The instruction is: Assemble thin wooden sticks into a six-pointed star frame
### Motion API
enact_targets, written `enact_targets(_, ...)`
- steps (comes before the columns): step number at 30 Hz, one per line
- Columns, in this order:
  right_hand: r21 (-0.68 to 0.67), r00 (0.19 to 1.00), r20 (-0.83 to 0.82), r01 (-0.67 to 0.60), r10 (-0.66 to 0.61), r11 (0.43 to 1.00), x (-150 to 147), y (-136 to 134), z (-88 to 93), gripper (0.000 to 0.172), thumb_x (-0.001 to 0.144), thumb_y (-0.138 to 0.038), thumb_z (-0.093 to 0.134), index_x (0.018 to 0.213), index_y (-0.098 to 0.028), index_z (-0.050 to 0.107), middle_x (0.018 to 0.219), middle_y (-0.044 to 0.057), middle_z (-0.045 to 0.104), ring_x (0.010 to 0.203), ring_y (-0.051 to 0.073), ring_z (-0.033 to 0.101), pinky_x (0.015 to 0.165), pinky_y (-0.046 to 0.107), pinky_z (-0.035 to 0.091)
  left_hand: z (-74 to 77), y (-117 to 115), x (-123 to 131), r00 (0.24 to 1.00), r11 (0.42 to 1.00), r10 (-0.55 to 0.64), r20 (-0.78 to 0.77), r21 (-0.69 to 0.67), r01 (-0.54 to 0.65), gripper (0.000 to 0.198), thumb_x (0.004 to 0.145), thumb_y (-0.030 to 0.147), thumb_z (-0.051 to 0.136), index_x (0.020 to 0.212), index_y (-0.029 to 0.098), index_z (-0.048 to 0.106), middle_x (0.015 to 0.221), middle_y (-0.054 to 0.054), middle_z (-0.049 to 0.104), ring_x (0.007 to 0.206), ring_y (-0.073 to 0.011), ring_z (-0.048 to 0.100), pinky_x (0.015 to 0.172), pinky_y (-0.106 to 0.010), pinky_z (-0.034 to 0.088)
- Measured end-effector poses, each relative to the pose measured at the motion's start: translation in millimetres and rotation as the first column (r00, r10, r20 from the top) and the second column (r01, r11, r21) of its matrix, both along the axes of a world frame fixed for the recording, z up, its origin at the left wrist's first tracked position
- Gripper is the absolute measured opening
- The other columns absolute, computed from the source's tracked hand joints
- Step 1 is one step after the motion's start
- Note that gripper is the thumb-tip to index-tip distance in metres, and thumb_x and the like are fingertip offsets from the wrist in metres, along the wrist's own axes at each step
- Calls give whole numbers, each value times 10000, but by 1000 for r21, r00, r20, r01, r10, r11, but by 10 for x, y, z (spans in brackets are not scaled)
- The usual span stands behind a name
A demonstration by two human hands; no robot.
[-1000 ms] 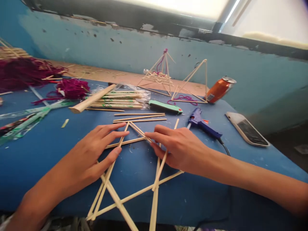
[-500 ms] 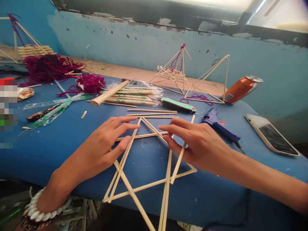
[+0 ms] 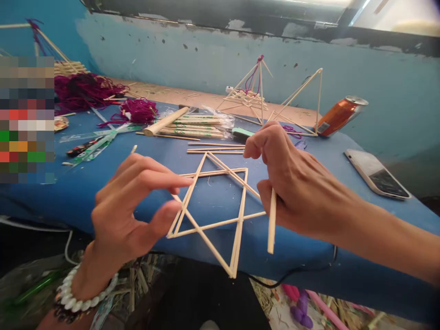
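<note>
A six-pointed star of pale wooden chopsticks (image 3: 202, 227) lies on the blue table, its lower tip projecting past the front edge. My left hand (image 3: 132, 204) is over the star's left side, thumb and fingers apart, with the index fingertip at or just above a chopstick there. In my curled right hand (image 3: 282, 169) is a single chopstick (image 3: 272, 229), its end pointing down below my palm. That hand hovers over the star's right side and hides its right tip. Several loose chopsticks (image 3: 216, 147) lie just behind the star.
Behind are packaged chopsticks (image 3: 197, 126), a thick wooden stick (image 3: 167, 121) and purple yarn (image 3: 139, 111). Stick pyramid frames (image 3: 260, 89) stand near the wall. An orange can (image 3: 340, 117) leans at the right, beyond a phone (image 3: 378, 174). A black cable (image 3: 292, 276) hangs at the front edge.
My right hand has risen and curled more around its chopstick, now covering most of the glue gun. My left hand has shifted left relative to the star. The camera view has moved.
</note>
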State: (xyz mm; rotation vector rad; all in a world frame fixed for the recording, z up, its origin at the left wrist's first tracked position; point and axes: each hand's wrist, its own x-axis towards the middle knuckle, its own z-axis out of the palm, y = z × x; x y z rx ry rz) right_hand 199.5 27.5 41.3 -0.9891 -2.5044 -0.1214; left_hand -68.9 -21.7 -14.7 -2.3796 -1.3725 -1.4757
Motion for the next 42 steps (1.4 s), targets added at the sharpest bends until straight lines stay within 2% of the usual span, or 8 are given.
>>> enact_targets(3, 30, 1000, 20, 0, 0, 1000, -170, -86, 29, 441, 760, -42, 419, 1167, -210, 447, 1073, 87, 531, 772, 159, 519, 592, 286, 321, 74, -197, 55, 995, 995, -75, -65, 66, 79, 313, 981, 609, 594, 1197, 421, 720, 944, 35, 766, 934, -237, 689, 900, -480, 574)
enact_targets(7, 58, 999, 32, 12, -14, 998, -420, -163, 28, 384, 811, -47, 462, 1162, -200, 479, 1028, 87, 563, 761, 155, 511, 555, 283, 238, 145, -409, 86, 981, 1000, 16, -192, 0, -16, 281, 934, 598, 673, 1111, 399, 764, 893, 41, 787, 929, -247, 708, 900, -494, 580)
enact_targets(9, 55, 999, 41, 15, -18, 998, -509, -200, 6, 341, 830, -52, 455, 1137, -197, 485, 1019, 88, 576, 743, 152, 497, 538, 289, 213, 111, -491, 62, 975, 998, 61, -216, -2, -63, 161, 954, 479, 668, 1044, 399, 775, 875, 52, 788, 922, -239, 713, 899, -504, 578)
enact_targets(14, 23, 996, 87, 27, -29, 999, -554, -325, -58, 291, 857, -44, 426, 1102, -192, 479, 1049, 98, 601, 770, 162, 513, 540, 303, 219, -101, -630, -12, 974, 986, 159, -161, -26, -165, 190, 987, 417, 576, 1047, 392, 755, 963, 39, 795, 1017, -254, 712, 899, -542, 583)
enact_targets(19, -42, 992, 115, 64, -58, 997, -506, -453, -126, 256, 867, -78, 421, 1090, -198, 459, 1026, 84, 618, 780, 164, 526, 566, 311, 250, -181, -716, 89, 981, 991, 135, -140, 12, -135, 163, 973, 358, 627, 1112, 362, 714, 1023, 35, 796, 1001, -241, 717, 921, -521, 569)
enact_targets(25, -166, 988, 151, 57, -32, 984, -468, -487, -77, 195, 926, -156, 390, 1113, -201, 428, 1065, 84, 633, 807, 179, 550, 598, 321, 304, -80, -753, 223, 989, 974, 148, -12, 173, -144, 124, 950, 210, 702, 1006, 318, 726, 950, 57, 780, 877, -190, 706, 907, -434, 532)
enact_targets(35, -171, 985, 171, 42, -12, 984, -402, -492, 40, 215, 926, -170, 405, 1136, -191, 449, 1130, 100, 655, 736, 163, 526, 585, 328, 271, 39, -676, 257, 983, 955, 179, -33, 248, -165, 60, 963, 255, 737, 986, 310, 743, 949, 45, 793, 886, -194, 730, 924, -382, 502)
enact_targets(42, -191, 986, 142, -60, 89, 980, -122, -328, 132, 148, 990, -175, 510, 1032, -195, 650, 1003, 53, 736, 795, 144, 573, 660, 304, 295, -17, -591, 21, 972, 978, 208, 106, -4, -208, 110, 977, 319, 713, 904, 243, 745, 917, 36, 765, 869, -156, 695, 854, -287, 514)
